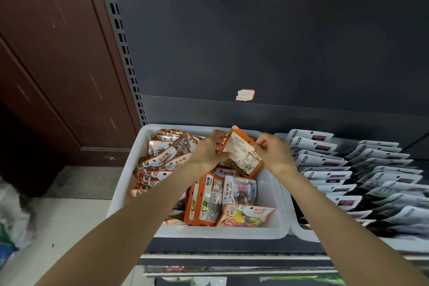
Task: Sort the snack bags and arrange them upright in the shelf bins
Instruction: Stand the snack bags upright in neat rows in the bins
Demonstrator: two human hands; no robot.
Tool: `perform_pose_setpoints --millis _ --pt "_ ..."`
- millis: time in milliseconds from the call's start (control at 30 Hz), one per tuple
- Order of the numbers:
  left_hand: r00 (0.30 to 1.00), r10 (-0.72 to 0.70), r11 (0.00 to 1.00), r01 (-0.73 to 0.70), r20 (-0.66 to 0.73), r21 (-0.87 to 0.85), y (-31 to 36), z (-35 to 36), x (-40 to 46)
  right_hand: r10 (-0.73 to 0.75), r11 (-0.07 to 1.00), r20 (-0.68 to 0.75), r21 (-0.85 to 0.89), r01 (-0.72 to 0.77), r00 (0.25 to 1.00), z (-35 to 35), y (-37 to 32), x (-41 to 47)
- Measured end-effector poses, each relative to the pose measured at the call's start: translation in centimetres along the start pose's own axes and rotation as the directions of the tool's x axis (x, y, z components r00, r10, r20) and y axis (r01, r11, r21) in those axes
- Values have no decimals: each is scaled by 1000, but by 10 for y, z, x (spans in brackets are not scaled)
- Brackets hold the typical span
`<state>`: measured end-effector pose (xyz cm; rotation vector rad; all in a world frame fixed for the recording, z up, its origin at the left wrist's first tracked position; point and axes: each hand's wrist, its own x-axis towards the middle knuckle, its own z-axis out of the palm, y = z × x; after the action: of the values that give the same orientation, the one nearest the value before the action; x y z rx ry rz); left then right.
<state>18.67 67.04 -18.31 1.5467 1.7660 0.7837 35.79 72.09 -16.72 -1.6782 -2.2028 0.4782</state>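
1. Both hands grip one orange-edged candy bag (242, 154), held above the far half of the white bin (270, 195): the left hand (210, 150) has fingers curled round its left edge, and the right hand (272, 152) pinches its right edge between thumb and fingertips. The bag's printed back label faces up and it is tilted, not yet upright.

2. Likely risks, as I judge them:
   - Pushing this bag down among the loose ones could tip the leaning row along the bin's left wall, since those bags already slant.
   - The flat-lying bags near the bin's front edge, such as the "SUGAR" bag (247, 216) and the "STONE CANDY" bag (240, 191), leave no clear slot, so a bag set there may flop over.
   - Two kinds are mixed, so the bag may land with the wrong sort.

3. Count:
   - Two white bins, side by side on the shelf (232, 256).
   - One bag in hand.
   - Roughly eight orange bags stacked along the left wall; about four lying at the front.
   - The right-hand bin (299, 231) holds two rows of white pouches (325, 175), too overlapped to count exactly.
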Motion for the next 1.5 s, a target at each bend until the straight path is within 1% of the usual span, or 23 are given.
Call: perform_pose_setpoints --millis 67,133,167,200,267,300,333,367,400,433,467,567,667,767,800,833,900,967,1033,1100,1200,1300,1500 --pt "993 2 998 5 115 -63 4 -1 -7 40 992 -44 123 -34 998 -1 -9 -1" --pt "979 13 999 -3 204 -48 8 -5 -16 60 977 -51 210 -48 997 -1 -23 -3" --pt "979 20 1000 -17 201 -19 9 -8 -19 68 963 -40 265 -55 997 1 -31 -4" --pt "985 29 1000 -29 172 -1 9 -11 -22 85 928 0 365 -79 996 2 -40 -7" --pt "996 48 999 -49 76 17 7 -18 -25 83 766 154 622 -162 985 4 -58 -11" --pt "999 53 998 -54 10 41 3 -23 -25 54 696 218 691 -194 974 6 -66 -12" --pt "996 61 995 -55 -68 82 -2 -28 -25 23 693 239 696 -188 971 9 -72 -13" --pt "988 64 992 -48 -139 118 -8 -34 -25 -9 761 208 636 -128 978 13 -75 -13" --pt "980 70 990 -46 -188 132 -14 -42 -25 -28 847 155 528 -58 988 18 -76 -11" --pt "974 74 990 -45 -216 135 -21 -49 -26 -43 902 102 433 -6 994 22 -77 -9" --pt "971 79 991 -51 -226 127 -27 -56 -27 -48 922 75 387 16 996 25 -78 -8" --pt "976 71 997 -67 -205 27 -42 -72 -29 -31 890 134 455 -34 991 31 -81 -2" --pt "977 33 999 -26 -210 35 -54 -83 -30 -7 912 54 409 -16 998 32 -81 3" --pt "970 17 998 0 -242 68 -62 -91 -30 -47 934 37 357 31 998 29 -83 5" --pt "971 14 995 9 -238 98 -64 -93 -31 -51 944 0 326 48 999 27 -85 4" --pt "977 -5 991 33 -215 129 -66 -95 -31 -51 946 -57 319 66 997 26 -87 4" --pt "991 -87 979 104 -104 177 -76 -97 -31 -32 923 -157 374 90 987 25 -85 5" --pt "994 -99 974 86 53 210 -85 -97 -32 -12 896 -203 433 101 979 24 -83 5" --pt "988 -81 984 58 133 170 -90 -99 -35 -4 891 -236 439 110 972 25 -84 4" --pt "986 -63 994 48 155 101 -91 -101 -40 0 888 -268 444 123 963 27 -85 5" --pt "982 -68 998 70 176 -3 -91 -101 -47 -37 880 -243 452 147 969 34 -91 6" --pt "978 -30 999 20 204 48 -89 -102 -56 -90 887 -242 422 188 966 42 -100 9" --pt "978 -4 996 -14 207 84 -91 -107 -64 -16 865 -312 473 170 950 45 -102 10"
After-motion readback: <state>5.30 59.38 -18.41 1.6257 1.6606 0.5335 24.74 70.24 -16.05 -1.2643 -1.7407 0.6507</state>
